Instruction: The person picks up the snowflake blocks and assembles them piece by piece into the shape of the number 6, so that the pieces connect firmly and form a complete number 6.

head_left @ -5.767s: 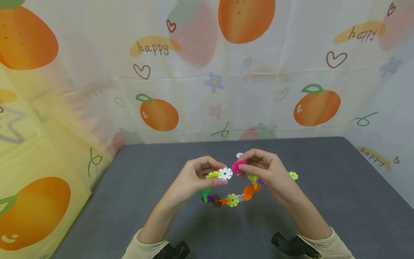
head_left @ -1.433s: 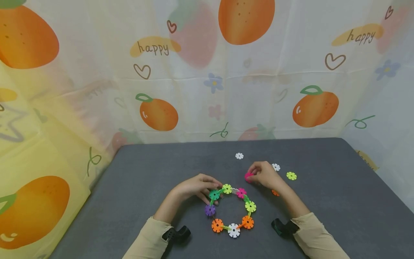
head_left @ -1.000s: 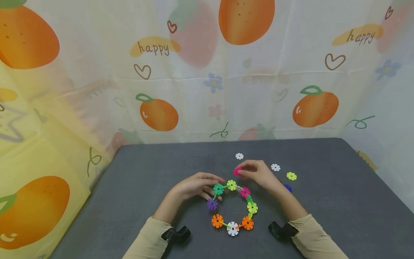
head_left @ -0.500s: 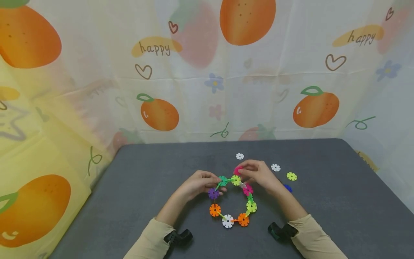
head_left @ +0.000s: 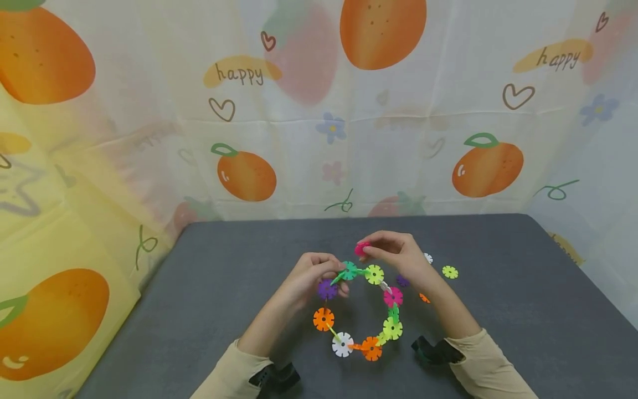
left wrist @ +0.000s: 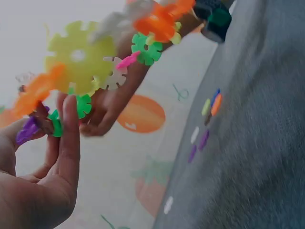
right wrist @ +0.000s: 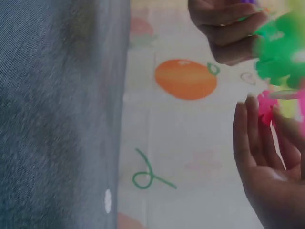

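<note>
Left hand (head_left: pixel 311 277): pinching the flower-disc ring (head_left: pixel 342 344) by its teal disc (head_left: pixel 348 270), some fingers curled behind and below
Flower-disc ring: extends from the left fingertips toward the wearer, its loop between the two forearms, above the grey table (head_left: pixel 498 288)
Right hand (head_left: pixel 396 256): grasping the single pink disc (head_left: pixel 362 249) between thumb and fingertips
Single pink disc: just beyond the ring's far side, apart from it in the head view; in the right wrist view the ring overlaps it, so contact cannot be told there
Loose discs: purple one (head_left: pixel 402 281) and orange one (head_left: pixel 424 298) beside the right forearm, yellow one (head_left: pixel 450 272) farther right
Left wrist view: adds a blue disc (left wrist: pixel 216 93), and two purple and two white pieces on the table, where the head view shows one of each
Right wrist view: brings out the single pink disc's notched edge, blurred in the head view
</note>
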A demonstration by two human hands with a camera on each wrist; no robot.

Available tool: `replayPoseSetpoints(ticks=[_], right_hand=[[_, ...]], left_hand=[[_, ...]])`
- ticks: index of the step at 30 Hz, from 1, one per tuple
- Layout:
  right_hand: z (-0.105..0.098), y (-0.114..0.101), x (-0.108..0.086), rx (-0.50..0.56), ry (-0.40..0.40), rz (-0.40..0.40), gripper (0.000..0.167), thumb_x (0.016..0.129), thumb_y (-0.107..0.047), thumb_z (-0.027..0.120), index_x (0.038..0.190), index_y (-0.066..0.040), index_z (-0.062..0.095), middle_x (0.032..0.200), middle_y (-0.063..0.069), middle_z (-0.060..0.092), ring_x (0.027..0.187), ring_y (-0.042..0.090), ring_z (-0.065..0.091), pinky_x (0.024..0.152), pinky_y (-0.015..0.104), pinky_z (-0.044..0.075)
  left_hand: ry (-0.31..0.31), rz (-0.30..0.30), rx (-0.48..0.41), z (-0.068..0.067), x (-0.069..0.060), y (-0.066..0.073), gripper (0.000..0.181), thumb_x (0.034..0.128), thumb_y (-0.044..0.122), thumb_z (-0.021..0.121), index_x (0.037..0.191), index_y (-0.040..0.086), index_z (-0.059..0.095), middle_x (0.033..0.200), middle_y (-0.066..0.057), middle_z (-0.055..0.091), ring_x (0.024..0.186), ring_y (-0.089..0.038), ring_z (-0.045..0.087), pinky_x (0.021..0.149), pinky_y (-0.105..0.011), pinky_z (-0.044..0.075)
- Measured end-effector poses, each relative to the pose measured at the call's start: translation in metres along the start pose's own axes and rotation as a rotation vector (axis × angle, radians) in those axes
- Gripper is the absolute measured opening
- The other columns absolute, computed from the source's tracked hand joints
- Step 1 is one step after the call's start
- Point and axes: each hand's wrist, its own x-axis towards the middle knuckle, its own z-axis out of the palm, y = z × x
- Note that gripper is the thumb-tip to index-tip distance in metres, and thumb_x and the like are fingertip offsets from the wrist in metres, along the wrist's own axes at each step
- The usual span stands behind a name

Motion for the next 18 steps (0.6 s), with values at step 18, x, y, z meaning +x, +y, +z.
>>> replayPoseSetpoints(ticks=[18], right_hand=[[0.002, -0.019, -0.007, 0.065, -0.214, -0.208, 0.017, 0.096, -0.002, 0.056, 0.112, 0.000, 0.064, 0.107, 0.009, 0.064, 0.097, 0.029, 0.065, 0.089, 0.044, 0.057]], left_hand=[[-0.092, 0.106, 0.049, 0.015, -0.024, 0.031, 0.023, 0.0960, 0.018, 0.060, 0.080, 0.003, 0.066, 0.065, -0.002, 0.071, 0.059, -0.014, 0.070, 0.066, -0.031, 0.060]])
